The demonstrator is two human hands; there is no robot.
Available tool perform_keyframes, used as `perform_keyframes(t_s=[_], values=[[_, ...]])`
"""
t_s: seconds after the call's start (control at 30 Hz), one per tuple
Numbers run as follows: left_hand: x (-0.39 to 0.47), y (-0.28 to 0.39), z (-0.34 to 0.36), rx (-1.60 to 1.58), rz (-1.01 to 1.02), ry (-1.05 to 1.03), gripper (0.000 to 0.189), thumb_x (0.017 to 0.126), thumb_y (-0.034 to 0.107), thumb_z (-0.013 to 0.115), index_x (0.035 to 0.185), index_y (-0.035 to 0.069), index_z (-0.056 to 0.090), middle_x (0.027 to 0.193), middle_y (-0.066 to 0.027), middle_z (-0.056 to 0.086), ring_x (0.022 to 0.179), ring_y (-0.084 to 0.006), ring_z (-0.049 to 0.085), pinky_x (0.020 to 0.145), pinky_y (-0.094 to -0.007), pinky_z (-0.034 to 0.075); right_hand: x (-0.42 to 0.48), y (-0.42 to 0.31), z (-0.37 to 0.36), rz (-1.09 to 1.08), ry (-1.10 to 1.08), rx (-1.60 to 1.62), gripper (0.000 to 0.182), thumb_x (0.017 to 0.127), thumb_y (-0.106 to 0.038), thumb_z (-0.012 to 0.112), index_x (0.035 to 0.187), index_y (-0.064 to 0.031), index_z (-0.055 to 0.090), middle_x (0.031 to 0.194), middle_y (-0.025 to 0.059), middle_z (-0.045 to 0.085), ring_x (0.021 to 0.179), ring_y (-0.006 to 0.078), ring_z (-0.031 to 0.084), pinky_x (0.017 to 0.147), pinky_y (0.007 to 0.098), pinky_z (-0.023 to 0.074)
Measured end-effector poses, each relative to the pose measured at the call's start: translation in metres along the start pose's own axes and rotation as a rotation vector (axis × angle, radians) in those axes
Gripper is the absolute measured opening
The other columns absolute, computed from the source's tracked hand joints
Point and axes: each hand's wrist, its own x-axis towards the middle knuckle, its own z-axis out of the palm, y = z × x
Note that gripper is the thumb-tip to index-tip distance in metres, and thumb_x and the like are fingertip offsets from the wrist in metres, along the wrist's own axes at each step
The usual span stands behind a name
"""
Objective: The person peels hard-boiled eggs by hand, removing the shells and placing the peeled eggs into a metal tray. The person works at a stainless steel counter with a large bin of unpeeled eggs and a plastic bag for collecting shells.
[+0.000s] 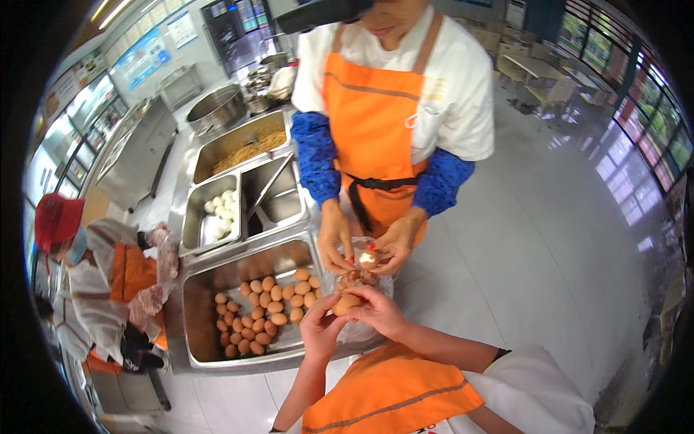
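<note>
Between the fingertips of both my hands is a brown egg (346, 305), its shell looking whole. My left hand (321, 324) grips it from one side and my right hand (382, 312) from the other. Just beyond lies a clear plastic bag (382, 287) with broken eggshells (355, 279) in it. Beside my left hand, a steel basin (203, 290) holds several brown eggs (257, 313). Across from me, a co-worker's hands (393, 247) hold a partly peeled egg (369, 259), white showing through its shell.
Several peeled eggs (219, 217) lie in a steel pan (191, 228) behind the basin. Next to it is a pan with a long-handled utensil (274, 179), then one of shredded yellowish food (252, 152). A large pot (217, 108) stands farther back. Another person in a red cap (58, 219) is at left.
</note>
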Motion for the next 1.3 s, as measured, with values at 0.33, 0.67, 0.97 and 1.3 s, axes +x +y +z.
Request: perform_keyframes(t_s=[0.33,0.67,0.97,1.3], values=[[-0.002,0.017,0.011,0.258,-0.011,-0.032,0.043,0.075,0.010,0.088,0.112,0.005,0.066,0.111,-0.0055,0.060,0.104,-0.0185,0.063,0.083,-0.0323,0.060,-0.011,-0.011,-0.006,0.030,0.102,-0.029,0.028,0.096,-0.003,0.062,0.123,0.0006,0.058,0.108,0.0080,0.064,0.092,0.0141,0.063,0.078,0.0279,0.0533],[-0.014,0.035,0.006,0.332,0.198,-0.077,0.064,0.079,0.008,0.083,0.136,0.007,0.055,0.137,-0.0107,0.052,0.119,-0.0283,0.060,0.093,-0.0365,0.057,-0.008,-0.017,-0.006,0.187,-0.029,0.216,0.039,0.098,-0.023,0.069,0.126,-0.0025,0.053,0.116,0.0075,0.060,0.096,0.0165,0.063,0.078,0.0284,0.0549],[-0.019,0.004,-0.001,0.333,-0.076,-0.079,0.059,0.080,0.020,0.087,0.128,0.002,0.059,0.115,-0.0108,0.066,0.099,-0.0194,0.067,0.085,-0.0334,0.056,-0.012,-0.024,0.010,-0.021,-0.019,-0.090,0.029,0.096,-0.003,0.060,0.125,-0.0002,0.059,0.125,0.0080,0.062,0.110,0.0154,0.062,0.086,0.0267,0.0544],[-0.018,0.026,0.012,-0.013,-0.085,0.000,0.050,0.084,-0.003,0.078,0.130,-0.002,0.058,0.118,-0.0074,0.060,0.103,-0.0149,0.066,0.086,-0.0277,0.058,-0.022,-0.045,0.013,0.049,-0.081,0.022,0.043,0.098,-0.007,0.065,0.139,-0.0026,0.052,0.109,0.0051,0.062,0.083,0.0087,0.058,0.072,0.0227,0.0507]])
